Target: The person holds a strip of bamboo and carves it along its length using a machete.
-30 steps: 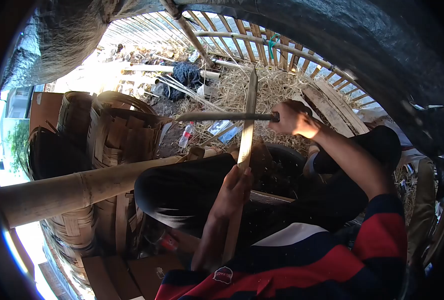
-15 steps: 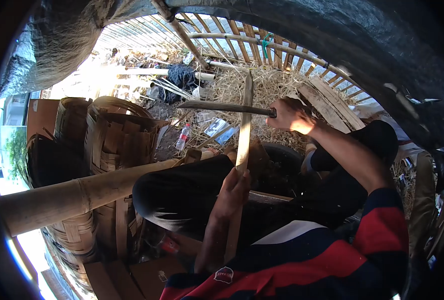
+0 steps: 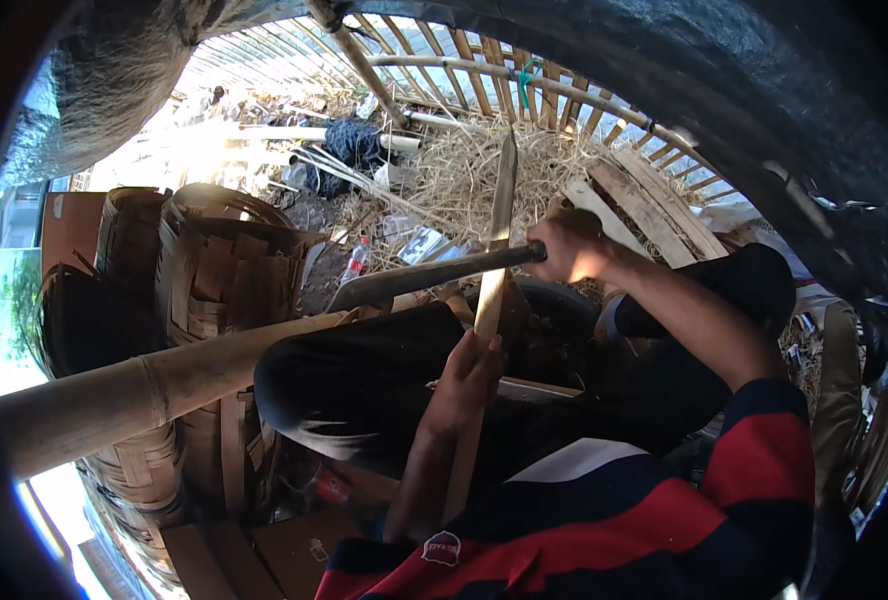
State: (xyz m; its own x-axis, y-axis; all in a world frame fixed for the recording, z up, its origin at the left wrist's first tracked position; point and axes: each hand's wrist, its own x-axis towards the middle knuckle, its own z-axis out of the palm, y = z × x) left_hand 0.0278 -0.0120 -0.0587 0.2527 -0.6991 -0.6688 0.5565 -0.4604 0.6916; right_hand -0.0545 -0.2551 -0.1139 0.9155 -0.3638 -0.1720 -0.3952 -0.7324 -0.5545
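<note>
left hand (image 3: 472,372) has fingers wrapped round strip (image 3: 491,303); right hand (image 3: 569,247) has fingers closed on knife (image 3: 419,279), held crosswise over strip.

Our left hand (image 3: 472,372) and right hand (image 3: 567,247) are both closed, the right farther forward, its forearm (image 3: 679,312) slanting inward.

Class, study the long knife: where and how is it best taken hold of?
By the handle at its right end, probably approached from the person's right, closing around it as the right hand does. The long blade extends left across the bamboo strip, so that side looks riskier.
</note>
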